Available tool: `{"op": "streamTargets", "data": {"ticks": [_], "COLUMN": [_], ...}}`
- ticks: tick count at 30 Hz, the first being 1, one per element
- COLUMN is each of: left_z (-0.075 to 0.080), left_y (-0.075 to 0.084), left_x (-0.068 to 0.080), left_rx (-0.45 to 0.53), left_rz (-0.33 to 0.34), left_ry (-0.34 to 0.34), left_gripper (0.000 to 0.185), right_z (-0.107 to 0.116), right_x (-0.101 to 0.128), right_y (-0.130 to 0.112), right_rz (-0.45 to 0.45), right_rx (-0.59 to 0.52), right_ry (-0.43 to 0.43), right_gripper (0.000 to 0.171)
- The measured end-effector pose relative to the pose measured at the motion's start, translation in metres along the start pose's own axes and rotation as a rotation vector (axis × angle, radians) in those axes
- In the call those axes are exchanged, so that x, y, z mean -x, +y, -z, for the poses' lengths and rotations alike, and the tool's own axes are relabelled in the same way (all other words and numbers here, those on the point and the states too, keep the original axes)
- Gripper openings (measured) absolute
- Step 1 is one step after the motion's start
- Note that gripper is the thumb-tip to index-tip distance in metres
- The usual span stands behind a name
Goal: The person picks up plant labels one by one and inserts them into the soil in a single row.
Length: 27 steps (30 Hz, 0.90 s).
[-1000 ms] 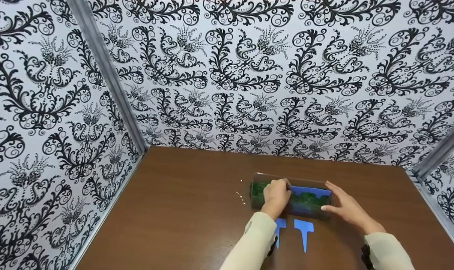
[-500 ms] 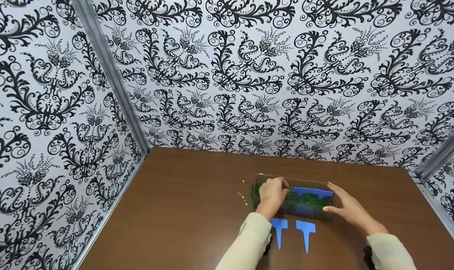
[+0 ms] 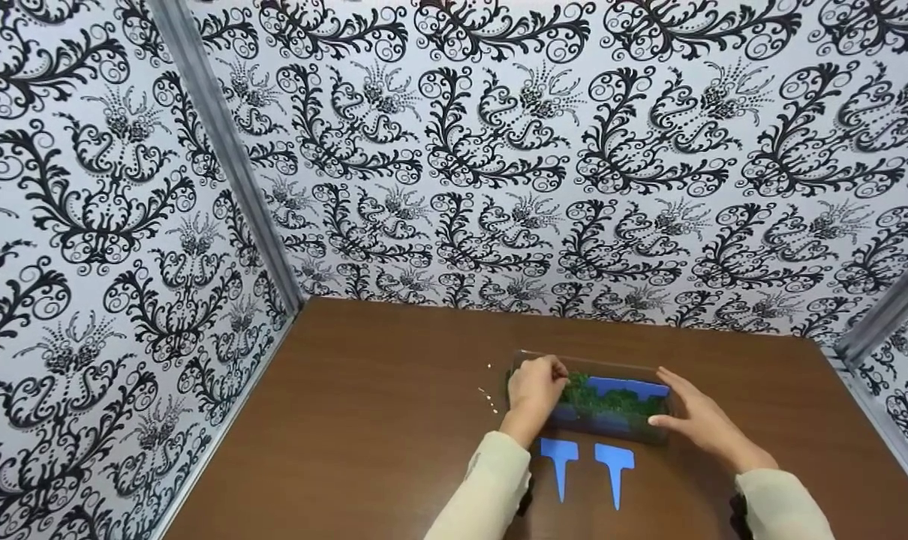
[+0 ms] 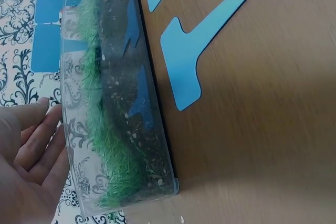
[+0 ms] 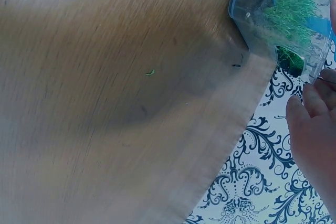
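Note:
A clear plastic tray [image 3: 611, 429] holding soil and green grass [image 3: 608, 400] stands on the brown table [image 3: 379, 427]. Blue plant labels [image 3: 628, 388] stand inside it along the far wall. My left hand [image 3: 535, 388] is at the tray's left end. In the left wrist view its fingers [image 4: 31, 150] lie nearly straight against the clear wall [image 4: 73, 129]. My right hand [image 3: 693, 418] touches the right end with straight fingers [image 5: 315, 124] beside the tray's corner [image 5: 252, 14]. Two blue T-shaped labels [image 3: 559, 454] [image 3: 614, 460] lie flat just in front of the tray.
Patterned black-and-white walls [image 3: 499, 165] close in the table at the back and on both sides. A few pale crumbs [image 3: 489, 401] lie left of the tray. One flat label [image 4: 184, 61] lies close beside the tray's near wall.
My left hand has slid a little to the left along the tray, uncovering more grass. The right hand stays at the right end.

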<state>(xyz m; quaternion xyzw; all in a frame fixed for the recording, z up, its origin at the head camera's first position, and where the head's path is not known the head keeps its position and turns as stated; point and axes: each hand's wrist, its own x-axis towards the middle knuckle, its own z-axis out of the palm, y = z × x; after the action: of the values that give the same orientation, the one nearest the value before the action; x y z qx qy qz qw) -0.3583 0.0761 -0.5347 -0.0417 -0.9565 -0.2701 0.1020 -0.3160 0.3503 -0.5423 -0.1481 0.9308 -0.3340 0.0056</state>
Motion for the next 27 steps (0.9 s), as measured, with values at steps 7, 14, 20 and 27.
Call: {"op": "streamTargets", "data": {"ticks": [7, 14, 20, 27], "left_z": [0.005, 0.01, 0.012, 0.012], "left_y": [-0.004, -0.008, -0.014, -0.02], "left_x": [0.001, 0.006, 0.01, 0.013], "left_rx": [0.062, 0.12, 0.154, 0.167], "left_rz": [-0.005, 0.005, 0.015, 0.026], "left_ry": [0.024, 0.005, 0.023, 0.03], "left_gripper": [0.009, 0.009, 0.01, 0.012], "right_z": [0.0, 0.0, 0.001, -0.001], "right_x": [-0.001, 0.0, -0.001, -0.001], "right_y": [0.001, 0.001, 0.001, 0.002], "right_rz": [-0.003, 0.02, 0.031, 0.021], "right_rx": [-0.008, -0.017, -0.032, -0.035], "right_ry": [0.0, 0.012, 0.016, 0.006], "right_gripper": [0.084, 0.083, 0.083, 0.083]}}
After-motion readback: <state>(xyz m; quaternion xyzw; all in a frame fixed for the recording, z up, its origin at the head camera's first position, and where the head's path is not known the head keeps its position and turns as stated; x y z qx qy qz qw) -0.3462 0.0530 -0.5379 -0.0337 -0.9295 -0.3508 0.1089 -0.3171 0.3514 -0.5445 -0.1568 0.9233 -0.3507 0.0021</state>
